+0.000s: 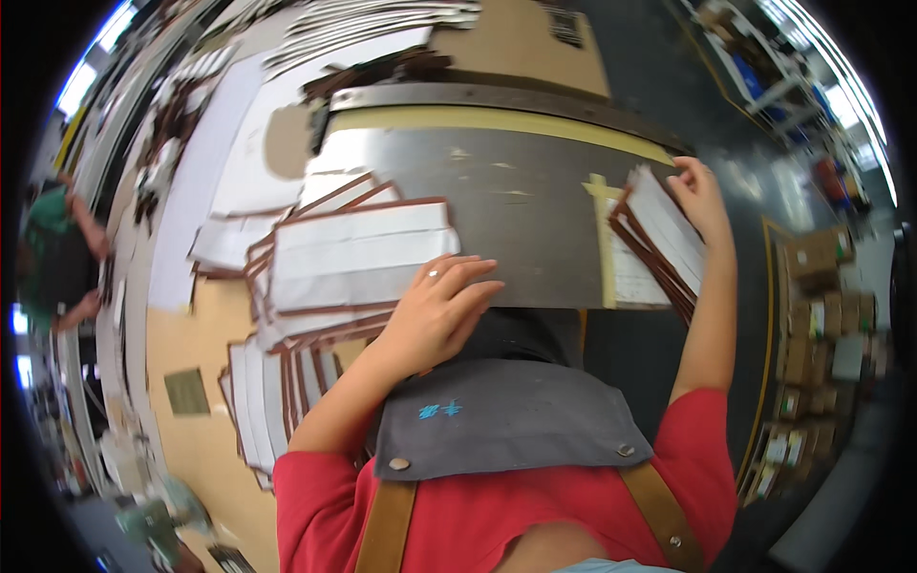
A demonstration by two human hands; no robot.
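Observation:
My left hand (437,310) has its fingers stretched out. It lies over the lower right corner of a stack of white rectangular panels with brown edging (363,253), and its fingertips reach over the bare metal plate (525,224). At the right end of the plate my right hand (702,199) hovers by the upper corner of a smaller, tilted pile of brown-edged white panels (664,224). Its fingers are slightly bent and apart, with nothing visible between them. Whether they touch the pile I cannot tell.
Along the plate's far side runs a metal bar (506,98) with a yellow strip (506,119). More brown-edged panels (272,396) lie at lower left beside an olive square (186,392). Cardboard boxes (812,334) stand at the right. A person (62,258) works far left.

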